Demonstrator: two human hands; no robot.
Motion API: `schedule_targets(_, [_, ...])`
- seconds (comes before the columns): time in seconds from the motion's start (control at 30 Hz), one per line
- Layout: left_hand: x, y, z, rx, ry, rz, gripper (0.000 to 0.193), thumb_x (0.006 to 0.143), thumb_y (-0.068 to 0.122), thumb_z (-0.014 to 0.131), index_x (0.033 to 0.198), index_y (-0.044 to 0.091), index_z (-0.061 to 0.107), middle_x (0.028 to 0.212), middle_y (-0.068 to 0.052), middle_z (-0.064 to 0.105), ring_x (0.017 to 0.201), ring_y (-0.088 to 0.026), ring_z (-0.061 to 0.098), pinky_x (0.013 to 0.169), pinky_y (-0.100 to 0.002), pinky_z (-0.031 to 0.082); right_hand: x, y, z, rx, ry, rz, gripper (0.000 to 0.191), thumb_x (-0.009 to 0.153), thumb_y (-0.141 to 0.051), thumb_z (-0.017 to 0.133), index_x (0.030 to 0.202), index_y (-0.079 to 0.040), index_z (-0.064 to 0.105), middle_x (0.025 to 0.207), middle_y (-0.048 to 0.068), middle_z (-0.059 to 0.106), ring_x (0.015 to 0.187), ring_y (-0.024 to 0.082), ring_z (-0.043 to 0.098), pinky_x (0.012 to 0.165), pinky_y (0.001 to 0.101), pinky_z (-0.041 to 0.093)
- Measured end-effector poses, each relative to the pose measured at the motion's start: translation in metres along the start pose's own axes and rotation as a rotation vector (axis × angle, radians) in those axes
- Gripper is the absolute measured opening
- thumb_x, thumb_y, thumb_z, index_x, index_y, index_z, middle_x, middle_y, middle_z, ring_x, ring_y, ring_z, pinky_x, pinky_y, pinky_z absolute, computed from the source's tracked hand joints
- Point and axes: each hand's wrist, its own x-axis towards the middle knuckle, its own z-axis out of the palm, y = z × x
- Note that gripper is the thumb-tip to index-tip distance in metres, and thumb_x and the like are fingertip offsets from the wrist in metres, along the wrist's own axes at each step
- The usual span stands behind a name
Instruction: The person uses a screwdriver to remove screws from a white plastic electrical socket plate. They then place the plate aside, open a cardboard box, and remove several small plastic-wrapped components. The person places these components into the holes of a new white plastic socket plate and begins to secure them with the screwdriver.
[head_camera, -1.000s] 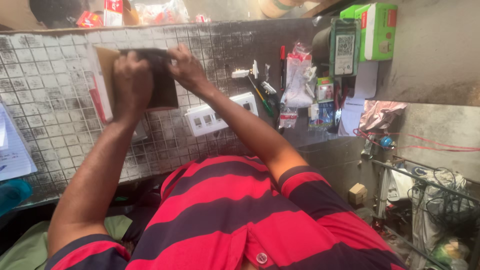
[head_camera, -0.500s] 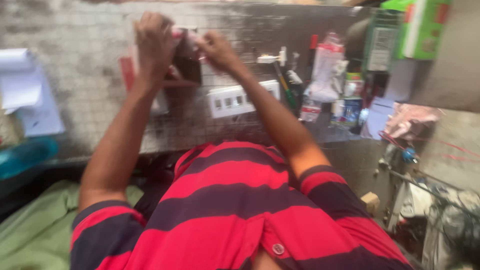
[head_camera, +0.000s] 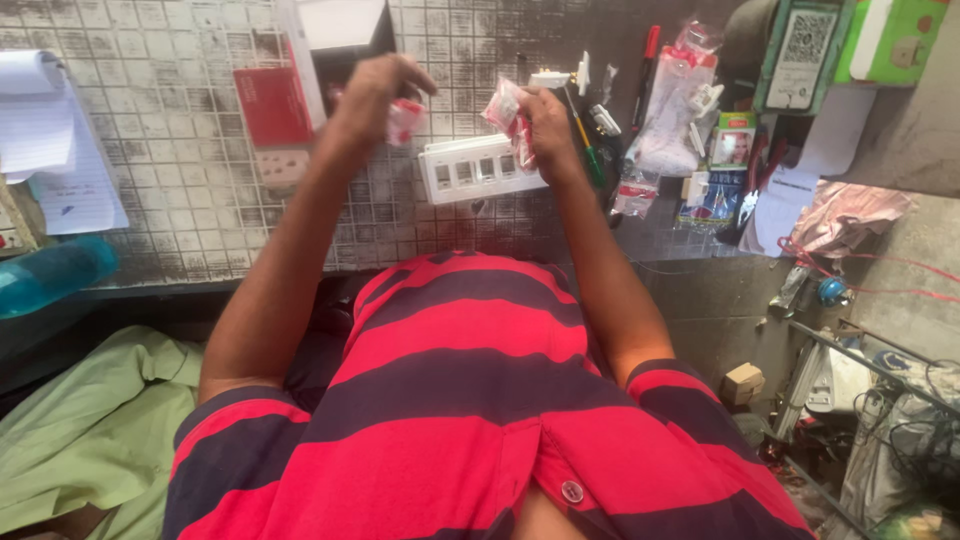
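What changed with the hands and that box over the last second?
Both hands let go of the box, which they had held together a second ago. The left hand now pinches a small red and white packet, and the right hand holds a clear red-printed packet. The white switch plate stayed on the tiled counter.

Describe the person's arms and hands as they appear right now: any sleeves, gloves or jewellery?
Both arms are bare from the short sleeves down. The left hand and right hand wear no gloves, and no rings or watch show. The short sleeves belong to a striped shirt in red and dark navy bands, with a button at the placket.
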Motion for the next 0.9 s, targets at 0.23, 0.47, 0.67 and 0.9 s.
schedule_targets(0.23, [0.027,0.013,0.066,-0.1,0.195,-0.215,0.024,0.091,0.009,0.052,0.112,0.006,0.065,0.11,-0.014,0.07,0.093,-0.022,0.074,0.073,-0.033,0.067,0.007,-0.021,0.007,-0.691,0.087,0.056,0.034,0.098,-0.028,0.064,0.122,-0.004,0.068,0.112,0.012,0.076,0.095,0.017,0.076,0.084,0.0315,0.06])
schedule_targets(0.47, [-0.006,0.025,0.036,0.723,0.353,0.127,0.015,0.094,0.006,0.062,0.105,0.004,0.072,0.105,-0.014,0.068,0.099,-0.026,0.066,0.083,-0.036,0.058,0.008,-0.039,0.022,-0.807,0.092,0.05,0.04,0.095,-0.028,0.063,0.13,-0.009,0.064,0.121,0.013,0.071,0.102,0.022,0.073,0.088,0.0337,0.056])
schedule_targets(0.67, [0.009,0.025,-0.013,1.247,0.057,-0.302,0.026,0.084,0.021,0.076,0.103,0.003,0.078,0.104,-0.02,0.075,0.099,-0.032,0.073,0.084,-0.041,0.059,0.016,-0.032,0.013,-0.706,0.191,-0.127,0.04,0.093,-0.025,0.066,0.128,-0.005,0.065,0.119,0.018,0.074,0.108,0.027,0.074,0.093,0.0367,0.059])
schedule_targets(0.9, [0.037,0.007,-0.009,1.363,-0.163,-0.366,0.03,0.082,0.022,0.077,0.105,0.004,0.077,0.107,-0.018,0.075,0.1,-0.033,0.073,0.087,-0.045,0.058,-0.015,-0.027,-0.004,-0.79,0.192,-0.339,0.046,0.085,-0.016,0.076,0.128,-0.002,0.064,0.126,0.021,0.064,0.105,0.029,0.072,0.086,0.0364,0.062])
